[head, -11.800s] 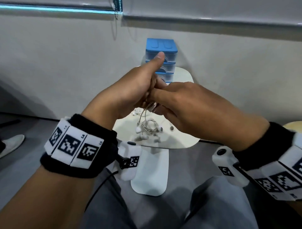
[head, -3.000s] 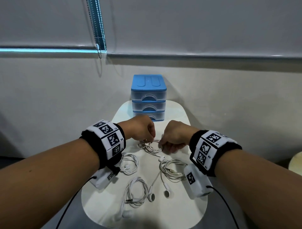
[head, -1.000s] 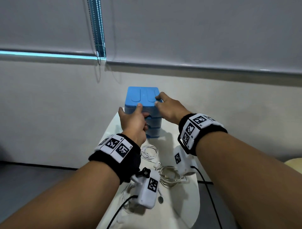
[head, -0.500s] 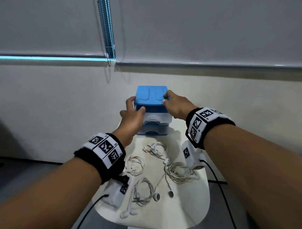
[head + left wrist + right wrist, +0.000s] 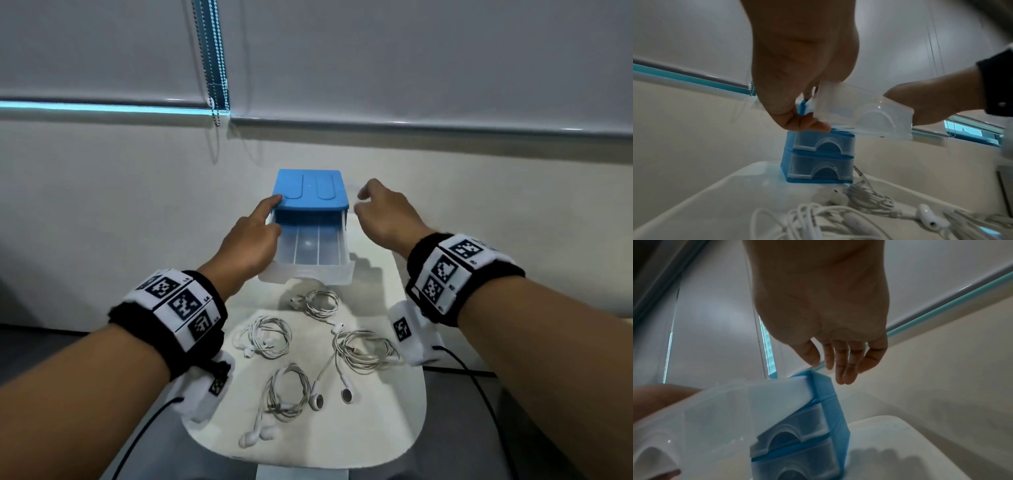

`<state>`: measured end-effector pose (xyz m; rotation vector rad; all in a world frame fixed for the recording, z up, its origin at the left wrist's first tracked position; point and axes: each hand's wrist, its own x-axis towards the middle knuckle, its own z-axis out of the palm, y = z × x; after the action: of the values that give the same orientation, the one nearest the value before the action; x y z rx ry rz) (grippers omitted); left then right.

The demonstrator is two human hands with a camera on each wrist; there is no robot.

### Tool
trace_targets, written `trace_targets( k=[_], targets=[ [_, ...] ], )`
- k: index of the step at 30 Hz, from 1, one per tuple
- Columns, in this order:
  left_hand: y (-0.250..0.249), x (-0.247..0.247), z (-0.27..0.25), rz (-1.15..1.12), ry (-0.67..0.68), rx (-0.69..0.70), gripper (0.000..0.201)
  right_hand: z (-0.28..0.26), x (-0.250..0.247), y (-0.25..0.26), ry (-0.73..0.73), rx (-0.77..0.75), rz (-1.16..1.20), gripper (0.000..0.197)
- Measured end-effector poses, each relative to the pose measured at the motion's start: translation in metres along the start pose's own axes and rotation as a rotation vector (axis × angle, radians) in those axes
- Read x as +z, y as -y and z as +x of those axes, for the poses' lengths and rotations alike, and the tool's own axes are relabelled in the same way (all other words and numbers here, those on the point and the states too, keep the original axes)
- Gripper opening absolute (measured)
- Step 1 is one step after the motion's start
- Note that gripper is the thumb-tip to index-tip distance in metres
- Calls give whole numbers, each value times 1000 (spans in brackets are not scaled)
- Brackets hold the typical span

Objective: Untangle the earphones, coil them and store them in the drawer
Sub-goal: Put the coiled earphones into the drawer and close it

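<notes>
4 coiled earphone sets (image 5: 263, 337) are counted on 1 tabletop (image 5: 394, 411); 1 blue drawer unit (image 5: 310, 188) w/ 3 drawers, 1 drawer (image 5: 308, 250) pulled out; 2 hands seen.

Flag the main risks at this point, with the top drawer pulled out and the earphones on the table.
1. The top drawer juts far out of the blue drawer unit, and the right hand is off the unit, so the drawer could slide free or tip.
2. One earphone set trails loose cords that could snag its neighbours on lifting.
</notes>
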<state>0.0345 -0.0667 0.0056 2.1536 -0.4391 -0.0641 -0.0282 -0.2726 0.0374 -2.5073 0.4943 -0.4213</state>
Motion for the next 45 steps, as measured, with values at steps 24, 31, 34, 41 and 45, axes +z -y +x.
trace_targets(
  k=[24,31,34,41,45],
  targets=[
    [-7,-6,-9,-10,27,-24,60,-72,-56,-24,260,-452,-459,17],
    [-7,-9,-10,-68,68,-60,63,-50,-91,18,-145,-481,-287,15],
    [-8,-11,-9,-68,75,-56,61,-40,-87,41,-265,-475,-134,17],
    [-7,-10,-10,-47,52,-5,61,-9,-18,56,-177,-249,32,12],
    [-5,-9,-11,-43,51,7,60,0,13,45,-96,-107,13,18]
  ],
)
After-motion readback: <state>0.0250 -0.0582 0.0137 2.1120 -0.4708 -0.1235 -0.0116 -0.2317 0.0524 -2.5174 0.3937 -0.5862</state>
